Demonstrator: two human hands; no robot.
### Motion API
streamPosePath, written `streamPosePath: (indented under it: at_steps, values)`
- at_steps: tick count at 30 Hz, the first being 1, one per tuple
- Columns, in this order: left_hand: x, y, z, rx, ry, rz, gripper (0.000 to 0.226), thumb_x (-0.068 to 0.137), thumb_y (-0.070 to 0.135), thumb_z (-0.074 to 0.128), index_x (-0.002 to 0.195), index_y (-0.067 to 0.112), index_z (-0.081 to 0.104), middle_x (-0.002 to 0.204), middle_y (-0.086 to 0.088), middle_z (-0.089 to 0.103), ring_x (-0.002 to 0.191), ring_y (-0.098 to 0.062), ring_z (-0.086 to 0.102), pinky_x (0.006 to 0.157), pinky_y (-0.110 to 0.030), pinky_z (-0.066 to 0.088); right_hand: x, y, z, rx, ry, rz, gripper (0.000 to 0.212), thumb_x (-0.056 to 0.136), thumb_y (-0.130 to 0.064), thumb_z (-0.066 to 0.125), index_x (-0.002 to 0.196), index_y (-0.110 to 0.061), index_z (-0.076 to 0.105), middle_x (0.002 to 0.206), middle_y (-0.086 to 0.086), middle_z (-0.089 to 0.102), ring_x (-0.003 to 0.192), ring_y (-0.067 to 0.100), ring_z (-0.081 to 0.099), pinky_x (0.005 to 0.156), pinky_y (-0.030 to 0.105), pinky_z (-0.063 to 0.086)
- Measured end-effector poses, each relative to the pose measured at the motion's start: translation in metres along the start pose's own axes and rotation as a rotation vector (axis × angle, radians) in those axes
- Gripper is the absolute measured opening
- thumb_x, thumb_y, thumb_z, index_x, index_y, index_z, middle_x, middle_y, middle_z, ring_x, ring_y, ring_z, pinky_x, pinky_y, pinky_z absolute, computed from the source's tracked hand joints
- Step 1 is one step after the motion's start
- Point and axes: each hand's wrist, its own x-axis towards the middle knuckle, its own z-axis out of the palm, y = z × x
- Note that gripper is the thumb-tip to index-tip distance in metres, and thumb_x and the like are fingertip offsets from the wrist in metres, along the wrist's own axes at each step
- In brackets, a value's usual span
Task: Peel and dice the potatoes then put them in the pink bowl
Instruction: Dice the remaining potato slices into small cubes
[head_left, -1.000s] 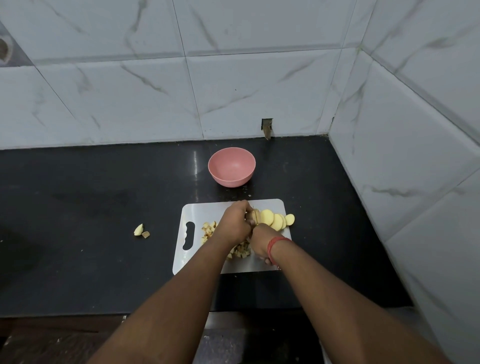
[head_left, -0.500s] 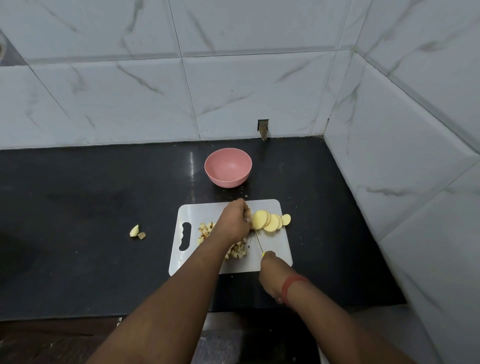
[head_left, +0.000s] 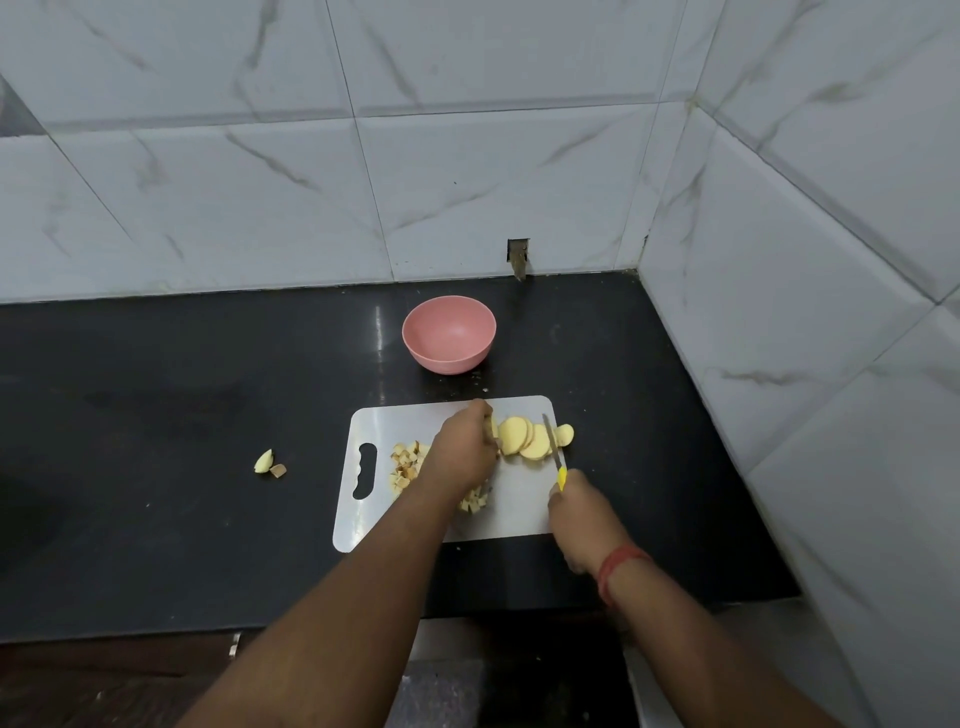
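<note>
Mid-dice on the cutting board (head_left: 519, 514)

Left hand (head_left: 465, 449) pins the potato slices (head_left: 522, 439) steady; right hand (head_left: 582, 514) grips the yellow-handled knife (head_left: 554, 447), blade across them. Pink bowl (head_left: 449, 332) waits empty.

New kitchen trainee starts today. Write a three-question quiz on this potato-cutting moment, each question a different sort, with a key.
1. True or false: the pink bowl already holds diced potato.
2. Which hand holds the knife? A) left hand B) right hand C) neither
3. Fill in: the potato slices lie on the cutting ____.

Key:
1. False. The bowl's visible inside is bare; the diced pieces sit on the board.
2. B. The right hand grips the yellow handle; the left hand steadies the slices.
3. board
</note>
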Motion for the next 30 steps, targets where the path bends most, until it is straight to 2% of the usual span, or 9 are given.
streamPosePath:
  at_steps: [2,5,9,13,19,24,26,28,30]
  values:
    - [-0.004,-0.001,0.002,-0.045,0.048,0.000,0.034,0.092,0.014,0.066,0.123,0.019,0.053,0.101,0.002,0.063,0.092,-0.017,0.060,0.086,-0.040,0.054,0.010,0.000,-0.006,0.057,0.072,0.059,0.017,0.099,-0.015,0.031,0.111,-0.008,0.043,0.088,0.009,0.054,0.074,0.023,0.056,0.063,0.032,0.048]
    - [-0.014,0.000,0.005,-0.093,0.139,0.040,0.030,0.092,0.022,0.069,0.116,0.021,0.051,0.106,0.005,0.056,0.092,-0.015,0.057,0.085,-0.036,0.052,0.029,-0.003,-0.017,0.111,0.209,0.080,0.019,0.097,-0.009,0.036,0.113,-0.007,0.047,0.108,0.013,0.054,0.090,0.029,0.058,0.075,0.036,0.049]
    - [-0.029,0.001,0.014,-0.161,0.125,0.132,0.041,0.094,0.028,0.067,0.127,0.015,0.047,0.121,0.003,0.046,0.103,-0.016,0.054,0.091,-0.030,0.045,0.051,-0.009,-0.021,0.038,0.202,0.061,0.036,0.094,-0.002,0.044,0.130,-0.003,0.046,0.131,0.016,0.039,0.099,0.034,0.057,0.083,0.033,0.043]
    - [-0.033,0.004,0.021,-0.175,0.039,0.140,0.048,0.097,0.025,0.064,0.140,0.013,0.045,0.122,0.007,0.037,0.109,-0.010,0.046,0.093,-0.016,0.030,0.063,-0.019,-0.018,-0.011,0.140,-0.001,0.035,0.088,0.003,0.039,0.120,-0.001,0.053,0.128,0.017,0.044,0.105,0.034,0.055,0.089,0.031,0.042]
    - [-0.028,0.007,0.023,-0.197,0.028,0.099,0.049,0.098,0.023,0.061,0.142,0.012,0.043,0.126,0.002,0.037,0.107,-0.010,0.044,0.094,-0.019,0.031,0.071,-0.033,-0.006,0.072,0.089,-0.044,0.037,0.084,0.005,0.053,0.120,-0.002,0.054,0.126,0.012,0.043,0.093,0.024,0.052,0.076,0.023,0.040]
    - [-0.019,0.012,0.020,-0.284,0.041,0.015,0.049,0.099,0.020,0.060,0.143,0.012,0.041,0.136,-0.004,0.037,0.106,-0.010,0.045,0.093,-0.017,0.031,0.086,-0.041,-0.007,0.098,0.049,-0.083,0.053,0.082,0.000,0.064,0.133,-0.006,0.052,0.134,0.010,0.043,0.113,0.026,0.053,0.097,0.028,0.043]
    - [-0.017,0.013,0.020,-0.309,0.056,-0.003,0.049,0.099,0.020,0.060,0.143,0.011,0.041,0.138,-0.005,0.037,0.108,-0.009,0.043,0.094,-0.018,0.031,0.094,-0.041,-0.010,0.082,0.042,-0.101,0.043,0.078,0.000,0.064,0.120,-0.007,0.061,0.127,0.010,0.052,0.107,0.026,0.057,0.086,0.026,0.044]
    - [-0.016,0.012,0.021,-0.325,0.085,-0.006,0.048,0.098,0.020,0.061,0.142,0.010,0.044,0.138,-0.006,0.040,0.108,-0.009,0.044,0.095,-0.018,0.032,0.099,-0.037,-0.015,0.052,0.051,-0.116,0.032,0.078,0.003,0.053,0.106,-0.008,0.064,0.116,0.013,0.059,0.098,0.027,0.058,0.076,0.025,0.041]
    - [-0.018,0.010,0.023,-0.348,0.130,-0.015,0.045,0.097,0.022,0.063,0.139,0.011,0.047,0.135,-0.006,0.043,0.106,-0.008,0.045,0.094,-0.018,0.033,0.099,-0.032,-0.021,0.078,0.069,-0.109,0.037,0.082,0.006,0.045,0.110,-0.009,0.063,0.112,0.012,0.062,0.097,0.026,0.058,0.077,0.028,0.043]
